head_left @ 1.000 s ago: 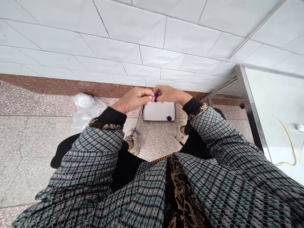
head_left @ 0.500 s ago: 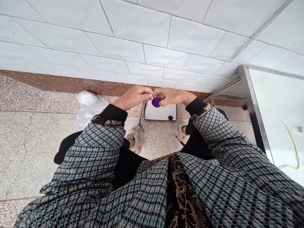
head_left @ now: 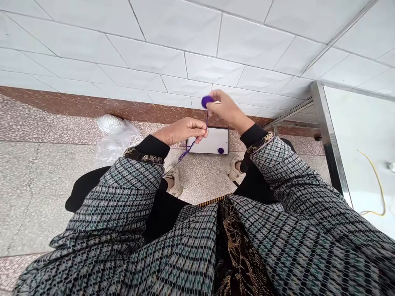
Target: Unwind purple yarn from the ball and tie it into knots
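My right hand [head_left: 224, 107] is raised and pinches a small purple yarn ball [head_left: 206, 100] at its fingertips. A purple thread [head_left: 206, 120] runs down from the ball to my left hand [head_left: 182, 130], which is closed on the thread; a loose loop of it hangs below the fingers. Under both hands a white box [head_left: 213, 141] lies on the floor by the wall, with a second small purple ball [head_left: 220, 151] on it.
A crumpled clear plastic bag [head_left: 115, 135] lies on the floor to the left, against the brown skirting. A metal-framed white table [head_left: 327, 135] with a yellow cord [head_left: 378, 181] stands at the right. My shoes [head_left: 174, 181] rest on the speckled floor.
My right hand has lifted the purple ball up and away from my left hand, drawing the thread taut between them. My left hand stayed low, holding the thread.
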The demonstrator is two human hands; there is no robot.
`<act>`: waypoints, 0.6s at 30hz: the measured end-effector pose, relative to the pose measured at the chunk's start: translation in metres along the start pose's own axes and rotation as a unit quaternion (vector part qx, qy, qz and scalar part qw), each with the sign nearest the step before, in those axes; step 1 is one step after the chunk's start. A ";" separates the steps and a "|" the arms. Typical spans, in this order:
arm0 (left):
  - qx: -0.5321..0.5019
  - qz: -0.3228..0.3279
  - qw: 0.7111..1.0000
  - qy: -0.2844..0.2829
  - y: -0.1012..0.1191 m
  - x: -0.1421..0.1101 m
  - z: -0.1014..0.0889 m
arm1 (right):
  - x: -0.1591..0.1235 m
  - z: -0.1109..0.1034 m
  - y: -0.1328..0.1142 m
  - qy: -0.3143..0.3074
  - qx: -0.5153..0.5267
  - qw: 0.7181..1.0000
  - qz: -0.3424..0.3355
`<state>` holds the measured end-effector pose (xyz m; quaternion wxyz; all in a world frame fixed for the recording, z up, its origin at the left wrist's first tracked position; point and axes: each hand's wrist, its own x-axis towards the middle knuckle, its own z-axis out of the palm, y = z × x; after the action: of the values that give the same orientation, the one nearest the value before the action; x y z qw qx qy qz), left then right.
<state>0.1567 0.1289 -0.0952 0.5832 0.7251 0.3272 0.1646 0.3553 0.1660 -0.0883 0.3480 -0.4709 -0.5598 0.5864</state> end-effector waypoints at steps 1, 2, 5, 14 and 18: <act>0.003 -0.003 1.000 0.020 0.001 -0.002 -0.003 | -0.001 -0.001 0.000 -0.040 -0.061 0.997 0.019; 0.005 -0.009 0.999 0.053 0.000 -0.003 -0.006 | -0.003 -0.002 -0.001 -0.102 -0.108 0.988 0.043; -0.012 -0.025 0.987 0.160 -0.007 -0.006 -0.015 | -0.011 -0.003 -0.009 -0.264 -0.069 0.957 0.093; -0.047 -0.012 0.998 0.025 -0.008 -0.003 0.002 | -0.012 0.001 -0.021 -0.078 0.255 0.963 0.040; -0.044 -0.072 0.996 0.033 -0.016 -0.014 -0.011 | -0.006 -0.019 -0.032 0.050 0.233 0.971 -0.027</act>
<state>0.1350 0.1297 -0.1052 0.6139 0.6671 0.3903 0.1605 0.3712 0.1706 -0.0549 0.4916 -0.3896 -0.4021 0.6670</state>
